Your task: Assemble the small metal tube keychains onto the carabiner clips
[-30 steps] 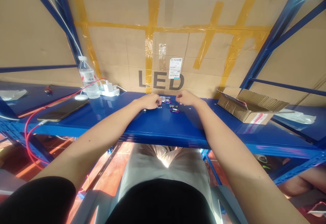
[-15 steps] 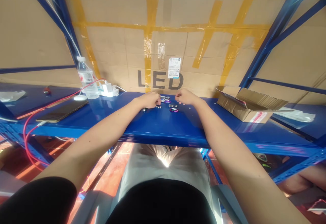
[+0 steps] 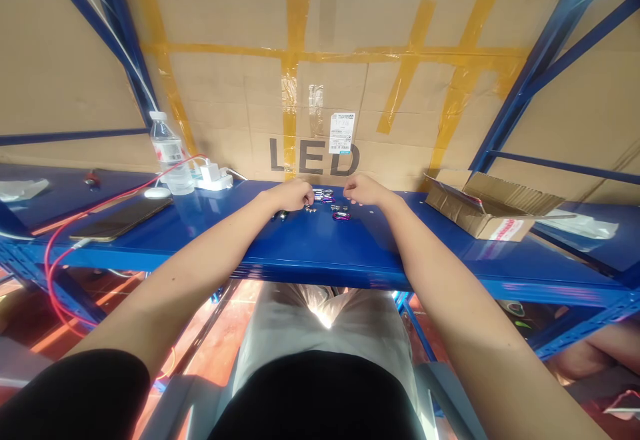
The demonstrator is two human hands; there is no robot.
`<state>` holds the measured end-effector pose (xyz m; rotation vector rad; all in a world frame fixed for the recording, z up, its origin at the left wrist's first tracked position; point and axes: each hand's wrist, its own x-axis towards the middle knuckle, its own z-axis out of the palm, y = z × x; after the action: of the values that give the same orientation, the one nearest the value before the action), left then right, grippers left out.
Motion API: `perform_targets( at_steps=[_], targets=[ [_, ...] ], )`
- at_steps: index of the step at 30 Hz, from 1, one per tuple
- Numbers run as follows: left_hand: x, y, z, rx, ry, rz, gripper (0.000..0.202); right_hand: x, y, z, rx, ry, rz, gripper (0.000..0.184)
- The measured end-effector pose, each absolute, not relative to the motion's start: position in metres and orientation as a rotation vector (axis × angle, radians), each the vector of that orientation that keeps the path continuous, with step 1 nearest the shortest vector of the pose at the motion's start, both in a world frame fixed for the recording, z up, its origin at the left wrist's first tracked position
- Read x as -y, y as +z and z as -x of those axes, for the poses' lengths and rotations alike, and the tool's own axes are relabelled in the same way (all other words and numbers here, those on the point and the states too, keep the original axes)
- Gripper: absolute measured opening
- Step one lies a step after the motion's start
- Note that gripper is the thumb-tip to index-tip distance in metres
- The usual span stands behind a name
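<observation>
Both my arms reach out over a blue metal shelf. My left hand rests on the shelf with its fingers curled, right beside a small cluster of shiny metal clips and rings. My right hand is curled too, just right of the cluster. A purple clip lies on the shelf in front of the hands, and small silver pieces lie near the left hand. What the fingers pinch is too small to make out.
A water bottle, a white charger with a red cable and a phone sit at the left. An open cardboard box lies at the right. A taped cardboard sheet marked LED stands behind.
My left hand has shifted slightly back and left from the small parts. The right hand has hardly moved.
</observation>
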<state>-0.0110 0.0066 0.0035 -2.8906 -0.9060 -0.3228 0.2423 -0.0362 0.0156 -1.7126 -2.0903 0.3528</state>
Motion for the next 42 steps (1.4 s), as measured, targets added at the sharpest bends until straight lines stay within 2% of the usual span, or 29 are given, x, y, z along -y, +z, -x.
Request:
perform_targets(
  at_steps=[21,30,42],
  targets=[
    [-0.001,0.007,0.021,1.087,-0.322,3.023,0.035,0.034,0.015,-0.243,2.084,0.385,1.722,0.004],
    [-0.004,0.010,0.027,1.138,-0.564,2.891,0.032,0.038,0.017,-0.241,2.060,0.403,1.723,0.004],
    [-0.008,0.018,0.038,1.487,-0.722,2.787,0.031,0.030,0.014,-0.245,2.067,0.442,1.702,0.006]
  ],
)
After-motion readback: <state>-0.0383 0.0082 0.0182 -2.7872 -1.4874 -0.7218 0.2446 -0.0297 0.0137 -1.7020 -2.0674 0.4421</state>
